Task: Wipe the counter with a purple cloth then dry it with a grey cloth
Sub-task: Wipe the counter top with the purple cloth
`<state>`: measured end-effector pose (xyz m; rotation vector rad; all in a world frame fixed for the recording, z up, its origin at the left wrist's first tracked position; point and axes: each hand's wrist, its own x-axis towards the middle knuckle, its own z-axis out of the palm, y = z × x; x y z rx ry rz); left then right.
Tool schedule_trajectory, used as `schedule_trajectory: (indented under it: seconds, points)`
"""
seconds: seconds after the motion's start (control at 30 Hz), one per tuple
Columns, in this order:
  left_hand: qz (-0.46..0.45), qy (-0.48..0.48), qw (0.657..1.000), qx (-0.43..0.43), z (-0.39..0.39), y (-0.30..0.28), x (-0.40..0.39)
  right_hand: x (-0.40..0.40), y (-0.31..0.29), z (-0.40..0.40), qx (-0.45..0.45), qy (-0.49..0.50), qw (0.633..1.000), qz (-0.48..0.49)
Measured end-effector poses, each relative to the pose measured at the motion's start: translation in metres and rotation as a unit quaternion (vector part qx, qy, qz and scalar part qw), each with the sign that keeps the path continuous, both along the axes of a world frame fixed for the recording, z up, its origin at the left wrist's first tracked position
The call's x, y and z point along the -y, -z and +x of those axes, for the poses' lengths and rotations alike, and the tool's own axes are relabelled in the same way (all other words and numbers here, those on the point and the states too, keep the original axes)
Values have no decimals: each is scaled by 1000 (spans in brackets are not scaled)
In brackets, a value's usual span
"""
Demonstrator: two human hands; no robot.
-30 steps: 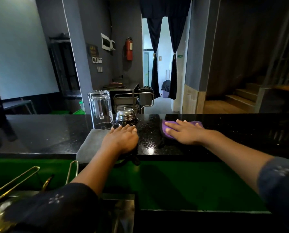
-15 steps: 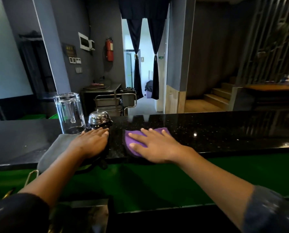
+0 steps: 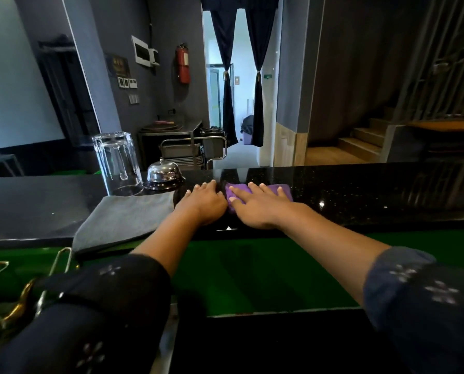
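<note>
Right hand (image 3: pixel 263 209), fingers spread flat, presses the purple cloth (image 3: pixel 258 195) on the black counter (image 3: pixel 373 195) near its front edge. Left hand (image 3: pixel 204 205) lies palm-down, just beside, apparently touching. Grey cloth (image 3: pixel 125 222) overhangs the front edge, left of both hands.

Glossy speckled black stone counter (image 3: pixel 360 190), matt grey cloth (image 3: pixel 128 220), shiny metal bell (image 3: pixel 163 172).

Counter (image 3: pixel 373 190) open rightward; glass (image 3: pixel 117 160), bell (image 3: pixel 163 172) block left
</note>
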<state>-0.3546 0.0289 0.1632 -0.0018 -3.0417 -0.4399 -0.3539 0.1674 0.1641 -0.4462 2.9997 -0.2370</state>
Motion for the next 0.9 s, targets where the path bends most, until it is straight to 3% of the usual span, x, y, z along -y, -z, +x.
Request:
schedule_trajectory:
  seconds: [0.4, 0.5, 0.73, 0.9]
  points:
    - [-29, -13, 999, 16, -14, 14, 2, 24, -4, -108, 15, 1, 1000, 23]
    - [-41, -11, 999, 22, -10, 14, 3, -4, -4, -119, -2, 3, 1000, 22]
    - [-66, -19, 997, 24, -8, 12, 0, -130, -4, -131, 19, 197, 980, 30]
    - [-61, -27, 998, 17, -5, 8, -3, -113, -6, -95, 4, 162, 987, 24]
